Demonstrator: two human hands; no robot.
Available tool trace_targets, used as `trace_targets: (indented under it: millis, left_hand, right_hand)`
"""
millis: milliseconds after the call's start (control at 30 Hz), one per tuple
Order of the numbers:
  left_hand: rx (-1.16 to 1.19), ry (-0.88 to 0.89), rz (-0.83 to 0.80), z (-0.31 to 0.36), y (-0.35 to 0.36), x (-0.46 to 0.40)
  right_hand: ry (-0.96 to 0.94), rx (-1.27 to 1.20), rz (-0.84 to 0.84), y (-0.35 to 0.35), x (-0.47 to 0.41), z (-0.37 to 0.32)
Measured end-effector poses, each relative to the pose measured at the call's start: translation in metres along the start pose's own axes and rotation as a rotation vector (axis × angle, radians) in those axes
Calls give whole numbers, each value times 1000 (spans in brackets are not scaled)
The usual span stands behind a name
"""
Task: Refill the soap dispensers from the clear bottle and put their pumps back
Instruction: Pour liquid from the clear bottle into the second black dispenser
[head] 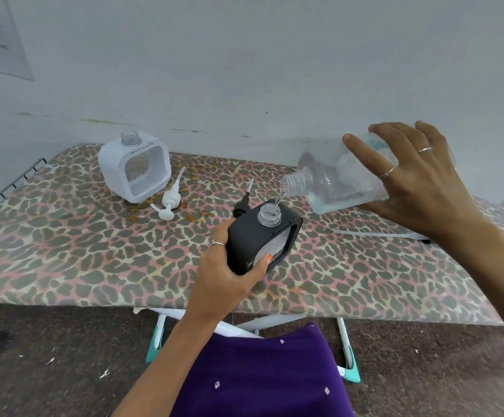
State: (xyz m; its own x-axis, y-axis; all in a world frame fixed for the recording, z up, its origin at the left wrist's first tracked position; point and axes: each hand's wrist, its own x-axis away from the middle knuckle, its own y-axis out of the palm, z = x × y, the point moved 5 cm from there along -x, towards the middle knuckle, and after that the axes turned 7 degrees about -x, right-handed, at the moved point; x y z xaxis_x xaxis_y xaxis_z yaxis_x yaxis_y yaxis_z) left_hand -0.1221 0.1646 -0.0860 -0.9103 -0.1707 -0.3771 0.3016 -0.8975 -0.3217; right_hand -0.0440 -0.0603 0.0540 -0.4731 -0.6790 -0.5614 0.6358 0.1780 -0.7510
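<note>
My left hand (225,275) grips the black soap dispenser (246,240), which is tilted with its open clear neck facing up. My right hand (416,182) holds the clear bottle (329,179) tipped on its side, mouth just above that neck. A thin stream of clear liquid runs from the bottle into the dispenser. The black pump (243,203) lies on the board just behind the black dispenser. At the back left stands the white soap dispenser (134,167), neck open. Its white pump (169,198) lies beside it.
Everything rests on a leopard-print ironing board (79,251) against a pale wall. A metal rack (6,188) sticks out at the board's left end. A thin white strip (374,234) lies on the board under my right wrist. Purple clothing (262,377) is below.
</note>
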Motion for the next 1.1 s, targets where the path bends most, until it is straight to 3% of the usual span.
trace_targets:
  millis: [1100]
  left_hand:
    - [9,1,7,1,0,0]
  right_hand:
    - [-6,9,-1,0,0,0]
